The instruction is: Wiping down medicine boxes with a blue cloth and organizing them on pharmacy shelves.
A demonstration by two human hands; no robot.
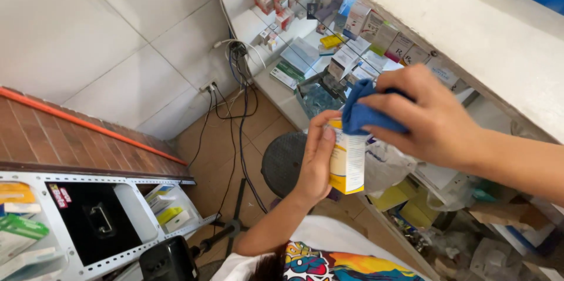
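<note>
My left hand (316, 160) holds a small white and yellow carton (348, 160) upright in front of me. My right hand (432, 118) grips a blue cloth (361, 113) and presses it on the top of the carton. Both hands are above a dark round stool (282, 160) and beside a shelf unit (282, 96) full of small boxes.
Shelves on the right carry several small cartons (358, 19) and plastic bags (382, 166). Cables (238, 99) hang down the white tiled wall to the brown floor. A metal rack (153, 199) with boxes and a black case (97, 219) stands at the lower left.
</note>
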